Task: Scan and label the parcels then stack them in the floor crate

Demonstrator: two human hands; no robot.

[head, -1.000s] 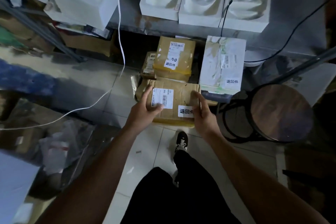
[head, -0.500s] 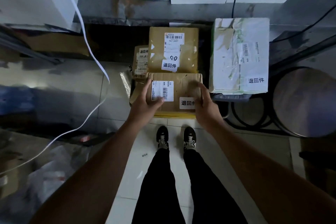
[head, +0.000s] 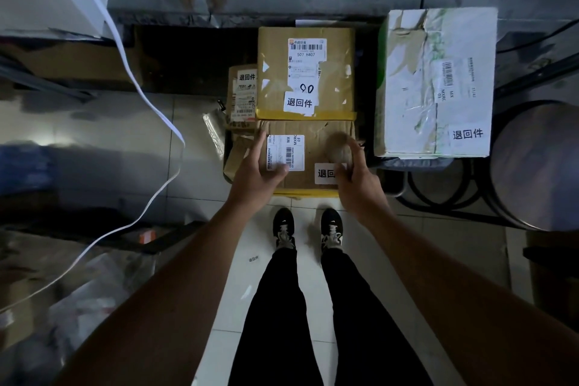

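Creased matt cardboard parcel (head: 310,141)

Four parcels (head: 305,72), two hands (head: 257,174), one stool (head: 535,166)

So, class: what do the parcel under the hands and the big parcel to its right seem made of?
Front parcel: plain brown corrugated cardboard, matte, creased top, paper labels. White parcel: probably cardboard with a printed white facing, torn to brown in patches under glossy clear tape.

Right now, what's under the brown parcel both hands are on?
The brown parcel mostly covers it. A yellow edge shows along its near side, and loose cardboard sticks out at its left. Whether that is a crate cannot be seen. The left hand and right hand rest on top.
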